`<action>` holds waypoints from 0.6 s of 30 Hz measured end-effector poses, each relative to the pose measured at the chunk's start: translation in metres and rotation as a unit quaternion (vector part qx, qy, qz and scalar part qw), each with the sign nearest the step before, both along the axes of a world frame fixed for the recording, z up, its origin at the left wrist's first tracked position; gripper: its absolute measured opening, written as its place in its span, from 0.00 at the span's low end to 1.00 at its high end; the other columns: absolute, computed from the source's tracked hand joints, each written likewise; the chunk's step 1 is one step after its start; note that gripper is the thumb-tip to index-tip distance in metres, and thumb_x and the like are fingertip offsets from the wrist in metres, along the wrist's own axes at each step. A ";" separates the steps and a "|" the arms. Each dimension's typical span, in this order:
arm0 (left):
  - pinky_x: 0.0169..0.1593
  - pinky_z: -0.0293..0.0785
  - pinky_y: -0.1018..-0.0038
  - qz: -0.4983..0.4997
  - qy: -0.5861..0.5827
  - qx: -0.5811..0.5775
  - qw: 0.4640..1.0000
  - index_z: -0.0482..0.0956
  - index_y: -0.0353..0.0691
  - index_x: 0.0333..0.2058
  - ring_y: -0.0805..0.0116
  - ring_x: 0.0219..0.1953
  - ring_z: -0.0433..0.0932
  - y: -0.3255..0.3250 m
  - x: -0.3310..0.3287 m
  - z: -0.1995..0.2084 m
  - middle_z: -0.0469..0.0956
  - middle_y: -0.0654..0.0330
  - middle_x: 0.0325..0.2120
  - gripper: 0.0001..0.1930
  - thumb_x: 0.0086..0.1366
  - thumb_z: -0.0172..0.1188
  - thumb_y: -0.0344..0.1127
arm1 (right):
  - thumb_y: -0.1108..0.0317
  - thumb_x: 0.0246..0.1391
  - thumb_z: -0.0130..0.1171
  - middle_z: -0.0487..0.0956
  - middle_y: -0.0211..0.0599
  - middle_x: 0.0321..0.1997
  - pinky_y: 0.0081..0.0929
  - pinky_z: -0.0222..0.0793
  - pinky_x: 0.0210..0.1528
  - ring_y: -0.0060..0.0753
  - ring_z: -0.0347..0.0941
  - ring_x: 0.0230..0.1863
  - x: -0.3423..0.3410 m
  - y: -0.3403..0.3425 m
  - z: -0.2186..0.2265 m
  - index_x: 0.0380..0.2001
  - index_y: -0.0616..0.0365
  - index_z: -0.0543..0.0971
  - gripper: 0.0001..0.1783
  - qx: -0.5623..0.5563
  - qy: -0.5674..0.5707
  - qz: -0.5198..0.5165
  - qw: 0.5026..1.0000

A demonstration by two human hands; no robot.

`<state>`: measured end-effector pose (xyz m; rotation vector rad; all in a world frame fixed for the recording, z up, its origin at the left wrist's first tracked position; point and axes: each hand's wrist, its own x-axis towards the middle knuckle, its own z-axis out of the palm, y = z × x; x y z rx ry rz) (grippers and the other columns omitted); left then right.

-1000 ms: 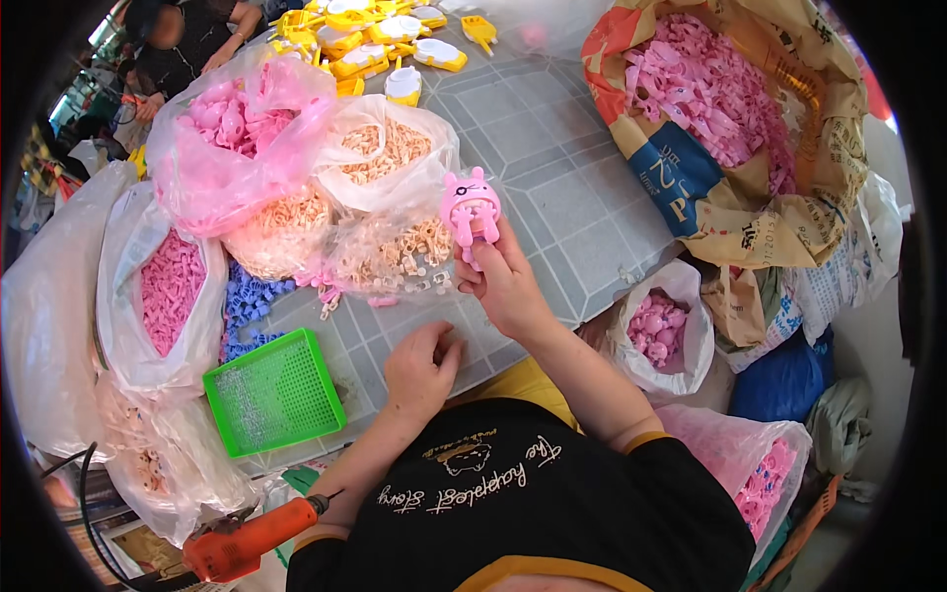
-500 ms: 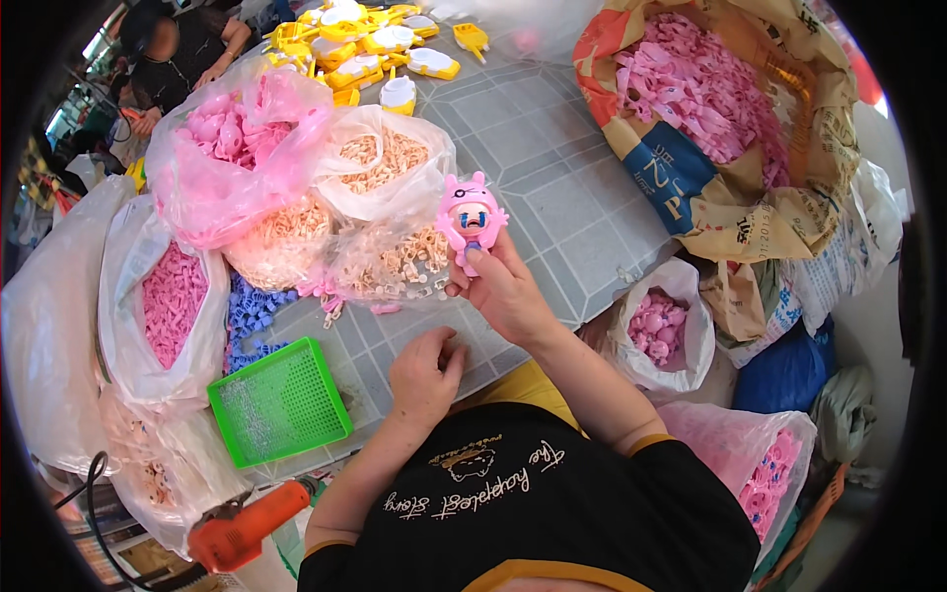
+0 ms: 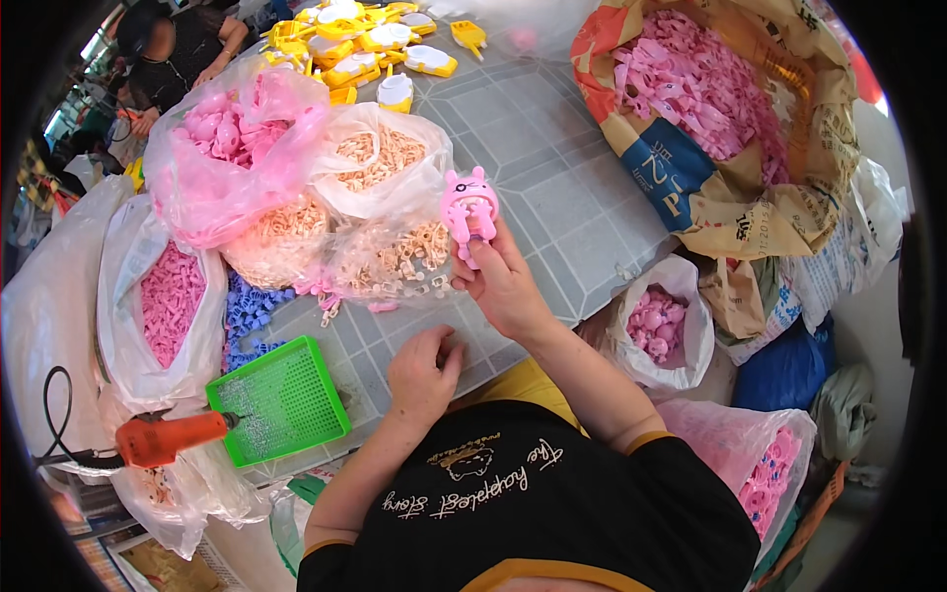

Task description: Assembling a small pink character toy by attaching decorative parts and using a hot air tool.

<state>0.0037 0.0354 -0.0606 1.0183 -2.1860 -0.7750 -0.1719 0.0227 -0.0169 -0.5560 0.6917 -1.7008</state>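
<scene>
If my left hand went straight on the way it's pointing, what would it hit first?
Probably your right hand, holding the pink toy figure with ears. Depth is unclear: if that's raised, your left hand might pass underneath.

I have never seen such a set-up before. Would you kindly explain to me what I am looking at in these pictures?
There is no robot here: these are a person's two bare hands. A wide fisheye camera worn on the head looks down, so straight edges bend near the rim.

The right hand holds a pink toy figure with two small ears. The left hand rests near the table's edge and appears to hold nothing.

On the grey table lie plastic bags of pink and beige parts, loose blue parts, yellow-and-white pieces and a green basket. An orange tool with a cable shows at lower left.
</scene>
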 end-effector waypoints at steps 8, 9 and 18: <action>0.34 0.74 0.66 0.008 -0.012 0.076 0.997 0.79 0.37 0.42 0.59 0.28 0.79 0.002 0.002 0.007 0.78 0.56 0.25 0.14 0.57 0.66 0.32 | 0.70 0.63 0.49 0.71 0.29 0.49 0.37 0.68 0.53 0.24 0.68 0.41 0.000 0.010 0.018 0.67 0.43 0.58 0.30 0.019 -0.053 0.043 0.998; 0.34 0.74 0.68 0.026 0.057 0.139 0.988 0.78 0.36 0.44 0.62 0.28 0.79 0.000 0.000 0.015 0.79 0.56 0.26 0.14 0.60 0.66 0.32 | 0.70 0.63 0.49 0.71 0.29 0.49 0.37 0.68 0.53 0.24 0.68 0.41 0.002 0.013 0.018 0.67 0.43 0.58 0.30 0.020 -0.053 0.042 0.997; 0.38 0.75 0.72 0.016 0.158 0.094 0.983 0.75 0.33 0.50 0.68 0.31 0.79 -0.008 -0.004 0.059 0.79 0.56 0.31 0.17 0.65 0.65 0.33 | 0.69 0.64 0.48 0.71 0.30 0.47 0.32 0.66 0.48 0.24 0.67 0.41 0.009 0.027 0.004 0.66 0.45 0.61 0.27 -0.022 -0.025 0.082 0.996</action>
